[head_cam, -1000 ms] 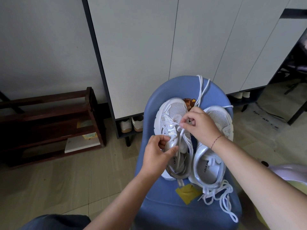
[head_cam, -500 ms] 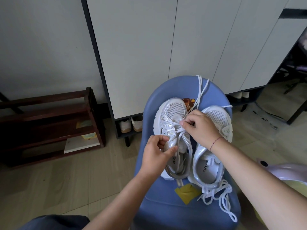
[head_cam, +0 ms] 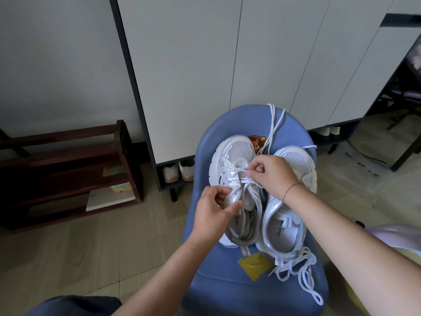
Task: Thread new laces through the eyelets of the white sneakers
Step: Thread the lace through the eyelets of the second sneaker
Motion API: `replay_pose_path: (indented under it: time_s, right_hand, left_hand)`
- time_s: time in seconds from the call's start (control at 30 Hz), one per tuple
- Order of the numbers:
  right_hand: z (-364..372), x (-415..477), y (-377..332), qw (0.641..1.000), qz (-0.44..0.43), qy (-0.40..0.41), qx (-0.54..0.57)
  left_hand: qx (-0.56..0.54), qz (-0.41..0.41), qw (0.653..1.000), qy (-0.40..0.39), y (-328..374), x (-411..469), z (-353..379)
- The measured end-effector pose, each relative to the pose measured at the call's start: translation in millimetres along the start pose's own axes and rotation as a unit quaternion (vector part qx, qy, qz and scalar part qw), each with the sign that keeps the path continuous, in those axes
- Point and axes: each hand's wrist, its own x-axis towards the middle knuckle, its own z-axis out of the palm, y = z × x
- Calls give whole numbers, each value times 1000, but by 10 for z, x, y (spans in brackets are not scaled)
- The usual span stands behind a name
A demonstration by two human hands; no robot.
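Two white sneakers lie side by side on a blue chair [head_cam: 230,290], toes pointing away from me. My left hand [head_cam: 214,213] grips the left sneaker [head_cam: 237,153] at its eyelet flap and tongue. My right hand [head_cam: 271,174] pinches a white lace [head_cam: 230,168] that crosses the left sneaker's upper eyelets. The lace's long ends [head_cam: 274,126] trail over the chair's far edge. The right sneaker [head_cam: 293,160] is partly hidden under my right wrist. A loose bundle of white laces [head_cam: 300,270] lies at its heel.
A yellow tag [head_cam: 254,265] lies on the chair seat near the heels. White cabinet doors [head_cam: 205,65] rise behind the chair, with a pair of shoes [head_cam: 178,172] under them. A dark wooden shoe rack [head_cam: 68,169] stands on the left. A pale object [head_cam: 396,236] sits at right.
My right hand has shifted slightly lower over the left sneaker's laces, still pinching the lace. My left hand keeps its hold on the sneaker.
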Motion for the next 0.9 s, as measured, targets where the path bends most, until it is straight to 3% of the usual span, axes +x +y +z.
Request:
replay_pose_path:
  time_s: [0.17,0.3,0.57,0.67,0.8,0.9]
  right_hand:
    - [-58,166,-75,995,-44,19,-89]
    - [-20,170,-139,997,-39,59,-31]
    - [3,-24,-49,997,33,-21,-68]
    - [14,54,-62,997,20,2,-75]
    - [-179,261,-179,994,8,100,-35]
    - [-178,239,-199,997,5,76,-10]
  left_hand:
    - [8,5,1000,1,0,-4,0]
    - [5,3,1000,2,-15,-2,-17]
    - [6,-2,1000,4,-16,5,7]
    - [4,-1,1000,7,-17,2,7]
    - [7,-2,1000,5,-27,8,3]
    - [2,-4,1000,5,-31,8,-9]
